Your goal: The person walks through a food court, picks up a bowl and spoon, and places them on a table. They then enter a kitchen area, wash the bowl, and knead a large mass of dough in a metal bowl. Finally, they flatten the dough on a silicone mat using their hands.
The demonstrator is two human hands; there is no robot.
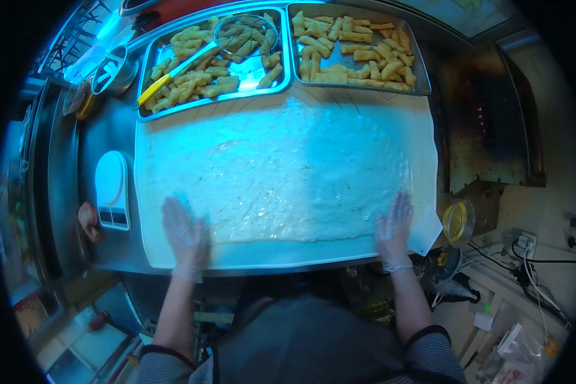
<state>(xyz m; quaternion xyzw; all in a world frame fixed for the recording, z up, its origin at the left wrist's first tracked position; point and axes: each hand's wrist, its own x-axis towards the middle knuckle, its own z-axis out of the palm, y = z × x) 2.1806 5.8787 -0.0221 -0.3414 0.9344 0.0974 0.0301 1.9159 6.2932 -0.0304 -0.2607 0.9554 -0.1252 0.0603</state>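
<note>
A broad, flat sheet of wet, shiny dough (pixel 269 177) covers most of a pale printed mat (pixel 278 252) on the work table. My left hand (pixel 186 235), in a clear plastic glove, lies flat by the dough's near left edge with its fingers pointing away from me. At the near right edge, my right hand (pixel 394 228) wears the same kind of glove and is also stretched flat. Neither hand grips anything. A white dough scraper (pixel 425 231) rests just to the right of my right hand, on the mat's corner.
Two metal trays of fried dough sticks, left (pixel 284 77) and right (pixel 360 86), stand behind the dough. A mesh skimmer (pixel 192 60) lies across the left one. On the left is a kitchen scale (pixel 112 189); on the right are a bowl of yellow liquid (pixel 456 223) and a metal appliance (pixel 489 115).
</note>
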